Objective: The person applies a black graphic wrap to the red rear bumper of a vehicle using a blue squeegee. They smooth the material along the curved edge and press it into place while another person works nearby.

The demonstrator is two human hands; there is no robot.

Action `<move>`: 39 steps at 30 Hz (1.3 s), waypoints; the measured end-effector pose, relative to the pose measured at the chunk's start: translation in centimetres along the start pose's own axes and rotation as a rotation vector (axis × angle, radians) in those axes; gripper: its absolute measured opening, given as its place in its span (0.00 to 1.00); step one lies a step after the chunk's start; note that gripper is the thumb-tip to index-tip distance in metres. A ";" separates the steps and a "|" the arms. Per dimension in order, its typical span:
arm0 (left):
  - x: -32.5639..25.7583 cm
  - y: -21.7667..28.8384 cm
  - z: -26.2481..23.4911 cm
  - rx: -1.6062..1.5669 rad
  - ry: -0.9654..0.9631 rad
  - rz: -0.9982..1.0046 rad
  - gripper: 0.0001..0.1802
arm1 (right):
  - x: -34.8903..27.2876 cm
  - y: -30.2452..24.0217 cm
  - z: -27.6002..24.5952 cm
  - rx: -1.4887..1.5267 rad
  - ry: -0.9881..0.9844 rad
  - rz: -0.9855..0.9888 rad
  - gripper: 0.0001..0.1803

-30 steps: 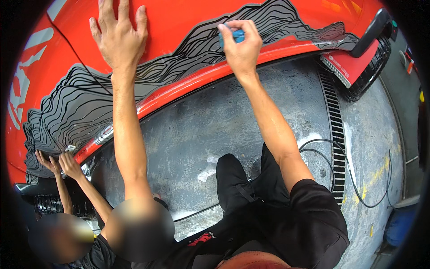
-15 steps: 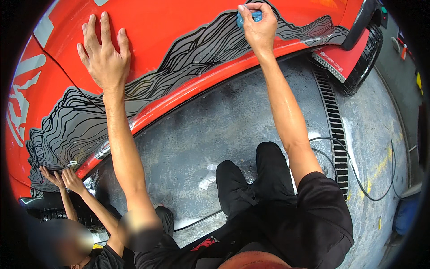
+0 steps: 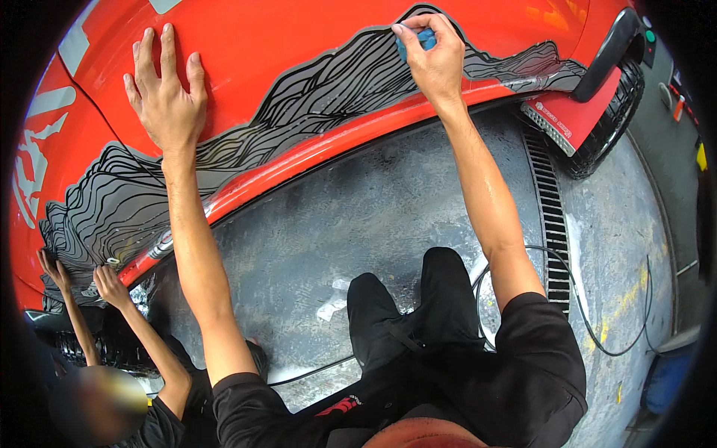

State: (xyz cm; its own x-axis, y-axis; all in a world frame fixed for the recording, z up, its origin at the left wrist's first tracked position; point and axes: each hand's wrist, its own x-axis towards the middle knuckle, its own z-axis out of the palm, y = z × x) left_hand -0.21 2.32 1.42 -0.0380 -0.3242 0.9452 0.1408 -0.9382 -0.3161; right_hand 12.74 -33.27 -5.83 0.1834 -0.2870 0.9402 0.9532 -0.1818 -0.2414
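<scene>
My right hand (image 3: pixel 439 63) pinches a soft, clay-like blue lump (image 3: pixel 417 45) between thumb and fingers. It presses the lump against the grey-and-black wavy-line decal (image 3: pixel 336 82), just below the decal's peak. Flat on the red car side panel (image 3: pixel 246 45), fingers spread, rests my left hand (image 3: pixel 166 97). That hand is above the decal and holds nothing. The panel and decal look wet and glossy in places.
At lower left, a co-worker's hands (image 3: pixel 110 286) touch the decal's end. A tyre (image 3: pixel 620 112) and red mud flap (image 3: pixel 564 112) stand at right. A floor drain grate (image 3: pixel 549 209) and black hose (image 3: pixel 597 336) lie on the wet grey floor (image 3: pixel 358 194).
My right hand has slid slightly down and right over the decal with the blue lump. My left hand stays on the panel. The co-worker's hands have moved apart. The whole view has shifted a little.
</scene>
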 end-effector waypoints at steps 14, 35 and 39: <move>0.2 0.2 -0.1 -0.010 -0.011 0.000 0.32 | 0.5 0.8 -0.4 -0.099 -0.074 -0.079 0.24; 0.0 0.1 0.0 -0.014 0.004 0.001 0.32 | 2.9 2.0 -0.2 -0.102 0.031 0.031 0.13; 0.1 0.2 -0.3 -0.022 -0.013 -0.008 0.32 | -0.4 1.5 0.8 -0.086 -0.083 -0.113 0.10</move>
State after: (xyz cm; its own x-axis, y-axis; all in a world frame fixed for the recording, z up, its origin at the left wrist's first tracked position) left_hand -0.45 2.09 1.46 -0.0261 -0.3148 0.9488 0.1189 -0.9434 -0.3097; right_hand 14.29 -32.65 -6.35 0.0990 -0.1821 0.9783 0.9454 -0.2895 -0.1495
